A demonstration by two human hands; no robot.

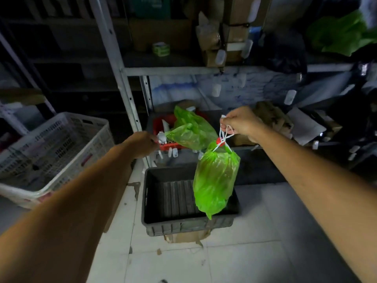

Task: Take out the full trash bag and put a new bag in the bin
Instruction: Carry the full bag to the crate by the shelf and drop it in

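A full green trash bag hangs in the air by its white drawstring, which my right hand grips above it. The bag dangles over a dark grey plastic bin on the tiled floor, and the bin is empty inside. A second green bag, loose and crumpled, lies over a red crate behind the bin. My left hand is closed at that bag's left corner, beside a white scrap; I cannot tell exactly what it pinches.
A white lattice laundry basket stands at the left. Metal shelving with cardboard boxes and packages fills the back. More green plastic sits on the upper right shelf. Flattened cardboard lies under the bin's front edge.
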